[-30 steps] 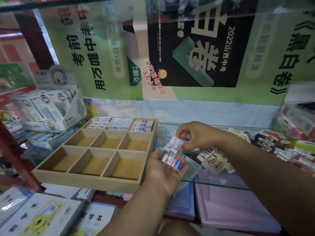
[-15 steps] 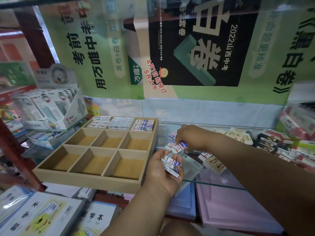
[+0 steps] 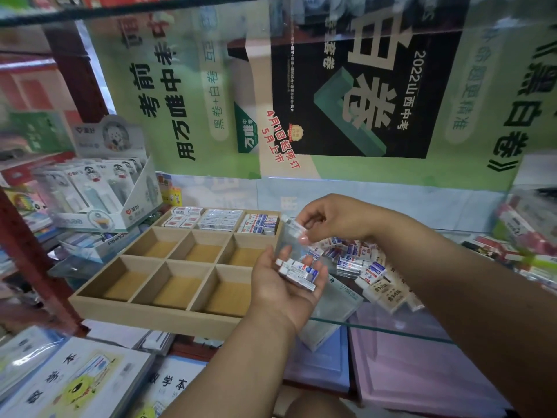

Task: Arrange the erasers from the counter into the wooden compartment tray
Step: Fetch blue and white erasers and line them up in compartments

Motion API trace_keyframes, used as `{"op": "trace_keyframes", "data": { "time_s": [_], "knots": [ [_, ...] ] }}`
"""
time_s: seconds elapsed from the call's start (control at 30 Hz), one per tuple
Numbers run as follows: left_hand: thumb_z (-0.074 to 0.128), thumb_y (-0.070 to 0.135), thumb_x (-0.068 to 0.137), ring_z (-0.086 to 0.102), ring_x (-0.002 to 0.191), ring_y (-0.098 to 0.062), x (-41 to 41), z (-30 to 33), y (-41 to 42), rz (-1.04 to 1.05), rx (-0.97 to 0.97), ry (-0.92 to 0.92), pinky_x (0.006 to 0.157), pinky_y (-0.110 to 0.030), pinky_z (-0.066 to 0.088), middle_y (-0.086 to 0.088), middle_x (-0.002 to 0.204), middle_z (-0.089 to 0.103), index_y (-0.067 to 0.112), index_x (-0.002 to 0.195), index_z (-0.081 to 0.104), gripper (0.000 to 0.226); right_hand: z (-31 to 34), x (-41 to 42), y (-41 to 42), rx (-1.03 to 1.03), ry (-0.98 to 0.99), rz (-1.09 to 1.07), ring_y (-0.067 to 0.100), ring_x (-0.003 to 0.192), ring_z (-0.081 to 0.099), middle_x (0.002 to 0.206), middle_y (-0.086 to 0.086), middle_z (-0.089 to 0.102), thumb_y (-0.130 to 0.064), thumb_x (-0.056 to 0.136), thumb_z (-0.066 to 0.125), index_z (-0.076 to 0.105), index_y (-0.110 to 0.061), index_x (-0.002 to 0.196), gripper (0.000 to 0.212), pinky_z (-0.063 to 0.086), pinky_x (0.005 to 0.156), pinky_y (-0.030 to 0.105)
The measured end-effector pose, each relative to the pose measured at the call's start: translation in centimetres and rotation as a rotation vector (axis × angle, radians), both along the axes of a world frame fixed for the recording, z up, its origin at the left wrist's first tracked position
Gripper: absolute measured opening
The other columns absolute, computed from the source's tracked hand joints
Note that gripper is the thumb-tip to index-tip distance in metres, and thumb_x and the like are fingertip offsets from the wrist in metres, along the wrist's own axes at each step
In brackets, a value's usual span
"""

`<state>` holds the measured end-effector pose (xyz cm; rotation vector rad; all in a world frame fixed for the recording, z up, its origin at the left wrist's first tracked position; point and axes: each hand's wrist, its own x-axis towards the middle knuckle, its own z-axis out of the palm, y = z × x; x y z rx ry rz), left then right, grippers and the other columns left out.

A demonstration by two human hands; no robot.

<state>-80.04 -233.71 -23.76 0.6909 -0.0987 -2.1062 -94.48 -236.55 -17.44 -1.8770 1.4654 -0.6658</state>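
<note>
Head view: the wooden compartment tray is seen at about 9 o'clock from the hands, resting on the glass counter. Its far row of three compartments is filled with packed erasers; the six nearer compartments are shown bare. The left hand is held palm up just beside the tray's right edge, and a small stack of erasers is cradled on its loosely curled fingers. At 12 o'clock from that stack, slightly above and apart from it, the right hand is raised, and a single white eraser is pinched between its thumb and fingertips; the piece is blurred. At 3 o'clock from the left palm, under the right wrist, a loose pile of erasers is spread on the glass, with larger cream-wrapped erasers at its near edge. A clear plastic box lies under the left hand. At 10 o'clock from the tray a display carton of carded goods is set, and a green poster is seen behind the glass.
</note>
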Motion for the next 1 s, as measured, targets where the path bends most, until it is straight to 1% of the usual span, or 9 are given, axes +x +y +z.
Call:
{"op": "trace_keyframes", "data": {
  "time_s": [0.17,0.3,0.4,0.47,0.53,0.63,0.8,0.9,1.0],
  "knots": [
    [0.047,0.039,0.095,0.063,0.088,-0.03,1.0,1.3,-0.3,-0.027,-0.044,0.063,0.069,-0.047,0.056,-0.015,0.098,0.069,0.011,0.102,0.067,0.035,-0.4,2.5,0.6,0.053,-0.104,0.034,0.01,0.07,0.06,0.078,0.002,0.069,-0.013,0.076,0.077,0.071,-0.007,0.092,0.019,0.048,0.073,0.025],
    [0.059,0.021,0.084,0.062,0.098,-0.028,3.2,1.7,-0.4,-0.007,-0.048,0.07,0.071,-0.041,0.055,-0.014,0.091,0.067,0.011,0.081,0.064,0.012,-0.9,4.1,-0.2,-0.016,-0.361,-0.093,0.01,0.061,0.056,0.081,0.011,0.066,-0.003,0.081,0.07,0.07,-0.005,0.095,0.015,0.047,0.057,0.016],
    [0.06,0.019,0.078,0.056,0.103,-0.025,6.0,1.9,-1.2,0.052,-0.055,0.07,0.065,-0.038,0.056,-0.013,0.081,0.064,0.013,0.077,0.059,0.006,-1.3,5.8,-1.6,-0.01,-0.49,-0.139,0.005,0.051,0.055,0.075,0.009,0.064,0.004,0.082,0.067,0.066,-0.002,0.1,0.019,0.049,0.055,0.015],
    [0.059,0.021,0.08,0.058,0.097,-0.026,8.5,2.0,-2.0,0.103,-0.073,0.049,0.064,-0.035,0.056,-0.012,0.087,0.062,0.014,0.077,0.059,0.007,-1.9,7.0,-2.7,-0.001,-0.496,-0.154,0.01,0.053,0.057,0.071,0.008,0.064,0.007,0.082,0.066,0.063,-0.006,0.094,0.018,0.05,0.056,0.018],
    [0.058,0.024,0.084,0.059,0.089,-0.027,11.1,1.9,-2.9,0.159,-0.087,0.031,0.062,-0.034,0.057,-0.012,0.091,0.06,0.015,0.078,0.059,0.011,-2.5,8.5,-3.9,-0.008,-0.469,-0.191,0.015,0.054,0.059,0.064,0.006,0.065,0.007,0.081,0.067,0.062,-0.008,0.089,0.018,0.053,0.06,0.022],
    [0.055,0.027,0.091,0.06,0.094,-0.028,15.1,1.8,-4.6,0.277,-0.102,0.006,0.062,-0.036,0.058,-0.012,0.096,0.061,0.015,0.081,0.059,0.016,-3.5,11.6,-5.9,-0.048,-0.396,-0.231,0.016,0.058,0.061,0.067,0.006,0.066,0.001,0.077,0.074,0.066,-0.006,0.082,0.012,0.054,0.071,0.03],
    [0.054,0.028,0.092,0.058,0.102,-0.024,21.7,1.6,-8.4,0.423,-0.157,-0.073,0.07,-0.035,0.055,-0.009,0.097,0.06,0.017,0.079,0.059,0.018,-4.2,17.4,-10.1,-0.194,-0.098,-0.167,0.0,0.06,0.053,0.072,-0.005,0.066,-0.013,0.075,0.079,0.073,-0.009,0.082,0.01,0.041,0.056,0.01],
    [0.052,0.03,0.094,0.056,0.106,-0.023,24.3,0.8,-10.0,0.468,-0.168,-0.117,0.067,-0.034,0.057,-0.01,0.098,0.06,0.017,0.083,0.06,0.019,-5.0,20.5,-12.9,-0.25,0.008,-0.155,0.005,0.07,0.056,0.083,-0.002,0.07,-0.014,0.075,0.078,0.073,-0.012,0.08,0.008,0.042,0.062,0.019],
    [0.052,0.03,0.094,0.057,0.093,-0.021,25.1,-0.2,-10.4,0.45,-0.176,-0.102,0.063,-0.031,0.057,-0.009,0.093,0.058,0.017,0.086,0.061,0.018,-5.9,22.8,-15.0,-0.286,0.107,-0.182,0.012,0.076,0.057,0.088,0.003,0.071,-0.011,0.076,0.074,0.069,-0.014,0.074,0.005,0.039,0.065,0.022]
  ]
}}
